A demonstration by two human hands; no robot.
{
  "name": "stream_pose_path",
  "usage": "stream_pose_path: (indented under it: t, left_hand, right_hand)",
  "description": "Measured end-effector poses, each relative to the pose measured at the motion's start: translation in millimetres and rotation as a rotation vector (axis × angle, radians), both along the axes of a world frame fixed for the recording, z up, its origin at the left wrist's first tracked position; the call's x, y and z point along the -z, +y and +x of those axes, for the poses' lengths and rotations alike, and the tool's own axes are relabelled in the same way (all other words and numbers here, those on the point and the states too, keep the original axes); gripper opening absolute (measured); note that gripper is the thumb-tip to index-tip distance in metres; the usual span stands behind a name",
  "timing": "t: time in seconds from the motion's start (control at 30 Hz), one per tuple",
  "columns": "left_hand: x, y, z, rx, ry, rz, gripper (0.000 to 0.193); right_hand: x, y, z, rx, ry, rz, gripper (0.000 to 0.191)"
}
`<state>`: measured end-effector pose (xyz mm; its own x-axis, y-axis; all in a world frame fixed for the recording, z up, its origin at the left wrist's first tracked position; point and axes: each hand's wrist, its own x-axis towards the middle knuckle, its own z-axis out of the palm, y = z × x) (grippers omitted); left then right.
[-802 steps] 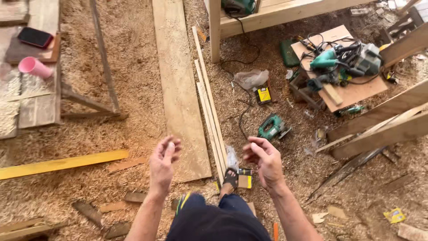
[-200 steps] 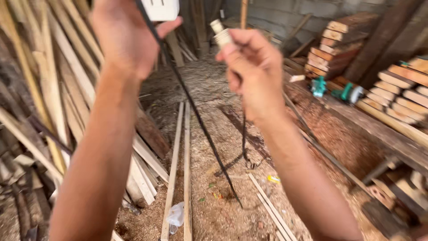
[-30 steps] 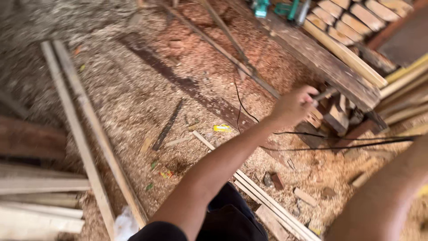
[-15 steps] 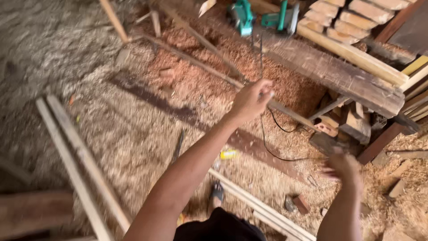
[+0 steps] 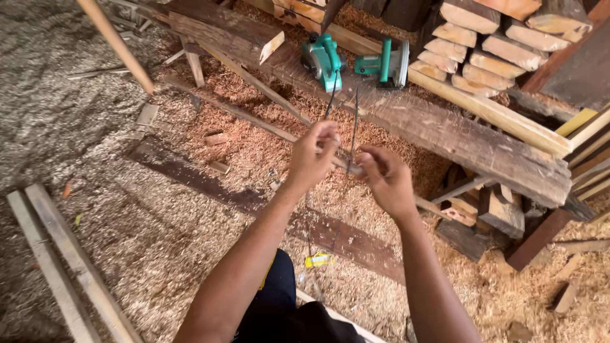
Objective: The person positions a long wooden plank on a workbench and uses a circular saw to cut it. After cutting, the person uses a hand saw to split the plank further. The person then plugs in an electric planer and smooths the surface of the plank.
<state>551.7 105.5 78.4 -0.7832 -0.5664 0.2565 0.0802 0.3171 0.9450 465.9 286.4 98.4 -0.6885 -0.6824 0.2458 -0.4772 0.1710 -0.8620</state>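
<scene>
A long beam (image 5: 445, 136) crosses the sawdust floor (image 5: 114, 190), bearing two green tools (image 5: 352, 60). Above it, the left hand (image 5: 311, 159) and right hand (image 5: 384, 181) each pinch a thin black cord (image 5: 352, 121) between them.

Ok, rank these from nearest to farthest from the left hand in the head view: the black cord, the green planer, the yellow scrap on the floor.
1. Black cord: at the left hand, running up from its fingers.
2. Green planer: above, on the big beam.
3. Yellow scrap: below, on the sawdust, near the person's leg.
</scene>
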Motion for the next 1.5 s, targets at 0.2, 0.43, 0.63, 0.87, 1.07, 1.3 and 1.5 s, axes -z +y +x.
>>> stream_pose_path:
  t: [0.2,0.43,0.63,0.87,1.07,1.3,1.5]
  left_hand:
    - [5.9,-99.6,-46.2,-0.072,-0.019,0.035,0.034]
    - [28.3,-243.9,-143.5,-0.096,0.034,0.21,0.037]
    - [34.3,-334.4,-197.8,-0.172,0.0,0.103,0.037]
    - [41.1,-382.9,-250.3,-0.202,-0.079,0.243,0.037]
    - [24.2,-407.8,-281.4,-0.246,-0.185,0.237,0.041]
    - [15.8,-437.2,-305.2,-0.277,-0.278,0.128,0.046]
    - [30.1,-449.6,-309.9,-0.288,-0.282,0.189,0.044]
  right_hand:
    - [-8.6,-109.1,-52.0,-0.059,-0.015,-0.036,0.032]
    - [-3.8,-286.4,-156.5,-0.08,-0.072,-0.045,0.035]
    - [8.1,-396.8,-224.3,-0.069,-0.144,-0.008,0.033]
    - [63.1,-446.2,-320.0,-0.014,-0.292,0.022,0.034]
    - [108.9,-485.1,-400.0,0.112,-0.246,0.124,0.03]
    - [142.0,-518.0,-443.6,0.245,0.187,0.215,0.026]
    - [166.5,-513.7,-447.3,0.327,0.186,0.314,0.052]
